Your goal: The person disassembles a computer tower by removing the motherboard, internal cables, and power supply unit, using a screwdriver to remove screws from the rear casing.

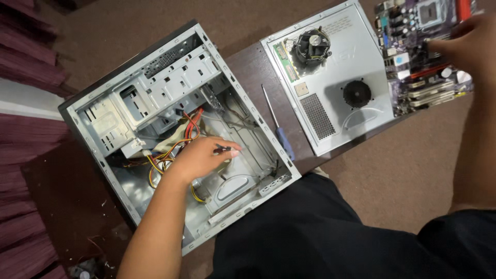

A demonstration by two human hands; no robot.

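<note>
Reaching into an open grey computer case (155,103), the left hand (199,157) pinches a small dark part (223,150) at the fingertips, above yellow and red cables (178,142). Bare metal floor lies free toward the case's near rim. Its long axis runs diagonally across the dark tabletop (253,72). The right hand (467,44) grips a purple motherboard (418,57) at the far right edge. A blue-handled screwdriver (276,124) lies between case and white side panel (336,82).
</note>
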